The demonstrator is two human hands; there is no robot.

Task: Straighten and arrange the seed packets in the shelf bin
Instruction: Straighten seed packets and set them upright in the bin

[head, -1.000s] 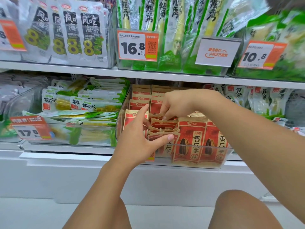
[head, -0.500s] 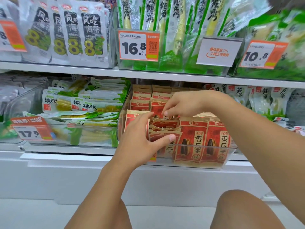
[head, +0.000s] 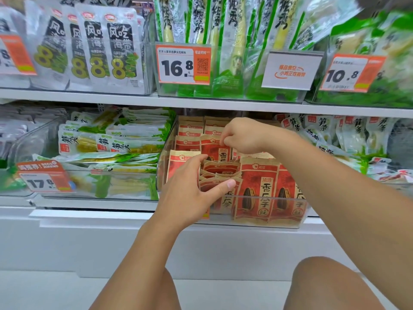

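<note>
A clear plastic bin [head: 263,222] on the lower shelf holds several red and tan sunflower seed packets [head: 259,193]. Two stand upright at the bin's front right; others slump in the middle. My left hand [head: 192,193] grips a bunch of slumped packets [head: 219,175] at the front left, thumb across their front and fingers behind. My right hand [head: 243,135] pinches the top edge of one raised packet [head: 214,151] behind that bunch. More packets stand in rows at the back of the bin.
A bin of green and white bamboo shoot packs [head: 107,153] sits to the left with a 17.8 price tag [head: 42,177]. More packs [head: 348,139] lie on the right. The upper shelf edge [head: 201,101] hangs just above my right hand. My knees are below.
My right hand has lifted one packet up out of the stack, so its red face now shows. My left hand has stayed on the front bunch.
</note>
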